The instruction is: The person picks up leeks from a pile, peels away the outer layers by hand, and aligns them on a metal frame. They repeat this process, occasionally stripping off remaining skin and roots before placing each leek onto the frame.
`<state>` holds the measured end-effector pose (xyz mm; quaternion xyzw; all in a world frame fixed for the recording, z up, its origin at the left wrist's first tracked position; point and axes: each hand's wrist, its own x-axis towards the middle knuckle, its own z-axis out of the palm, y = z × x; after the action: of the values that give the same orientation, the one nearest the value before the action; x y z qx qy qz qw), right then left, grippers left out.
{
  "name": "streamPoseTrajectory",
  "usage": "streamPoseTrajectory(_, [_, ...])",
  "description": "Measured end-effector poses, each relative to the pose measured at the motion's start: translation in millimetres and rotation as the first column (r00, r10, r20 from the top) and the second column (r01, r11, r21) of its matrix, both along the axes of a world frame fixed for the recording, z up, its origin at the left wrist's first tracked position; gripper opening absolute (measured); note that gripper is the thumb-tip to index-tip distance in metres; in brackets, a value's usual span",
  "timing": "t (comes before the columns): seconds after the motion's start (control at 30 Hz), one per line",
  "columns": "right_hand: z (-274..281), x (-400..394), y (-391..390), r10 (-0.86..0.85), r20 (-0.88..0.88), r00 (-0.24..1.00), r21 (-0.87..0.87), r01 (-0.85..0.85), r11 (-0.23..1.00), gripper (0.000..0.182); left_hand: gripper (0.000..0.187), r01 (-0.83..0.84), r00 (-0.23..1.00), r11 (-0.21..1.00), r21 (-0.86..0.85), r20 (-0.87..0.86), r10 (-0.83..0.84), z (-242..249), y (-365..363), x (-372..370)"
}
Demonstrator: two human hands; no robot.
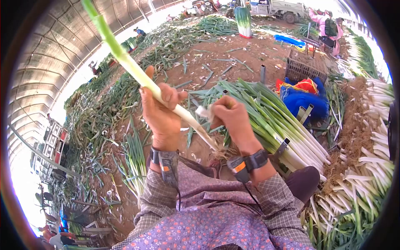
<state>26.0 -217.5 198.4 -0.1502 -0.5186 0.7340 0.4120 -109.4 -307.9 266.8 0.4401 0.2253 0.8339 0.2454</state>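
My left hand (160,110) is closed around the white shank of a long green onion (137,73). The onion lies slantwise, its green top up to the left and its stringy roots low near my right wrist. Beside the lower shank, my right hand (231,114) is closed in a pinch. A blurred white bit (202,111) shows at its fingertips; what it is I cannot make out. Just right of that hand lies a thick pile of green onions (277,121), propped on a metal-posted stand. A smaller bunch of green onions (135,160) rests on the ground at left.
Trimmed leaves (100,112) litter the soil at left. A long row of green onions (358,183) runs along the right, roots inward. A plastic crate (306,64) and a blue bag (304,104) stand beyond the pile. Farther off are a person in pink (329,29) and a truck (283,8).
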Motion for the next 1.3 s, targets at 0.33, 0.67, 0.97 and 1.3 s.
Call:
streamPoseTrajectory(0.33, [-23, 9, 44, -0.473, -0.017, 0.881, 0.659, 0.366, 0.657, 0.022, 0.049, 0.115, 0.987, 0.982, 0.152, 0.098, -0.131, 4, -21, -47])
streamPoseTrajectory(0.67, [-3, -24, -39, -0.215, 0.22, 0.952, 0.633, 0.029, 0.774, 0.014, 0.041, -0.166, 0.975, 0.986, 0.019, 0.156, 0.161, 11, -8, -18])
streamPoseTrajectory(0.97, [-10, -31, -46, -0.409, 0.141, 0.901, 0.744, 0.177, 0.644, 0.01, 0.044, -0.276, 0.961, 0.961, 0.006, 0.024, 0.276, 22, -11, 5])
streamPoseTrajectory(1.3, [-16, 1, -15, 0.068, 0.112, 0.991, 0.087, -0.078, 0.993, 0.01, 0.042, 0.127, 0.984, 0.982, 0.143, 0.11, -0.143, 22, -25, -30])
